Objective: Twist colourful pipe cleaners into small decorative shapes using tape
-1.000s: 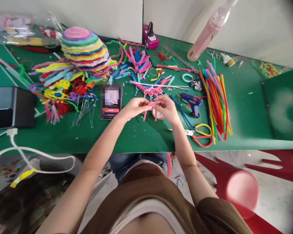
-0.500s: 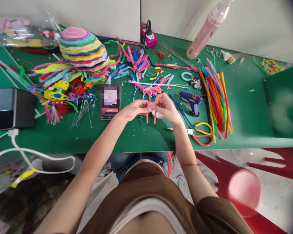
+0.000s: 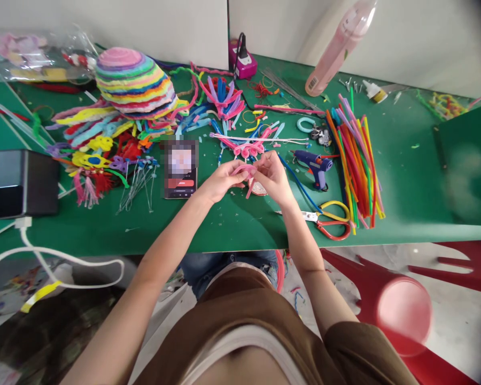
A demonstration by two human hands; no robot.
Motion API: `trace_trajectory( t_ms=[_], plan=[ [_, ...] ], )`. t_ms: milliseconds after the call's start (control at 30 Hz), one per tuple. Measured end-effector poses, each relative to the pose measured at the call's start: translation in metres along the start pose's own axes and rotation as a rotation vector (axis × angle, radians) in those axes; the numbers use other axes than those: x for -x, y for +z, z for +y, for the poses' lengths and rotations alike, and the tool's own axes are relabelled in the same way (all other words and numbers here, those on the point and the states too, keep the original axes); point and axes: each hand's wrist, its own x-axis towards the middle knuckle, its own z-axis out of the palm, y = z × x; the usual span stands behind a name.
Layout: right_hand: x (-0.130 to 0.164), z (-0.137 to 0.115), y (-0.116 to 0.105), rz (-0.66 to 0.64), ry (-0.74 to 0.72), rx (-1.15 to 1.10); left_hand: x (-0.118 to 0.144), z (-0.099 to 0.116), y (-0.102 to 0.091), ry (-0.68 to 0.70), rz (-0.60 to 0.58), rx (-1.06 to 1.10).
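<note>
Pinched between my two hands is a pink pipe cleaner (image 3: 250,188), bent round, with one end pointing down toward me. My left hand (image 3: 226,181) has thumb and fingers closed on its left side. On the other side my right hand (image 3: 273,174) grips it close to the left fingertips, which partly hide the bend. Under the hands stands a small dish of tiny pale beads (image 3: 258,186), partly covered. Just beyond lies a pink looped pipe-cleaner piece (image 3: 246,150) with bead strings. A phone (image 3: 180,182) lies left of my left hand.
On the right are scissors (image 3: 332,220), a blue glue gun (image 3: 313,163) and a bundle of coloured pipe cleaners (image 3: 358,171). A striped fuzzy dome (image 3: 134,83), a black box (image 3: 23,182) and headed wire pins (image 3: 138,184) are on the left. A pink bottle (image 3: 339,51) stands at the back.
The pink pipe cleaner has turned: two ends hung down before, now one slants down. My left hand has moved slightly right and down, showing more of the bead dish.
</note>
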Motion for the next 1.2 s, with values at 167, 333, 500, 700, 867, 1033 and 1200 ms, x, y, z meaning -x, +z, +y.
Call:
trace_trajectory(
  t_ms=[167, 333, 500, 700, 867, 1033, 1200],
  plan=[
    [-0.002, 0.004, -0.003, 0.019, 0.01, 0.084, 0.001, 0.003, -0.003, 0.022, 0.068, -0.116],
    [-0.002, 0.007, -0.007, 0.056, 0.065, 0.076, 0.005, 0.007, -0.006, 0.058, 0.094, -0.209],
    [-0.002, 0.004, -0.005, 0.09, 0.103, 0.053, 0.005, 0.007, -0.003, 0.088, 0.161, -0.221],
    [-0.003, 0.003, -0.003, 0.12, 0.131, 0.052, 0.002, 0.002, -0.001, 0.087, 0.191, -0.179],
    [-0.005, 0.001, -0.007, 0.039, 0.151, 0.062, -0.001, -0.004, -0.006, 0.111, 0.143, -0.23],
    [-0.005, 0.0, -0.008, -0.015, 0.064, 0.299, -0.001, -0.007, -0.007, 0.132, 0.093, -0.334],
    [-0.004, 0.001, -0.007, 0.004, 0.042, 0.409, 0.004, 0.0, -0.009, 0.157, 0.1, -0.466]
  ],
)
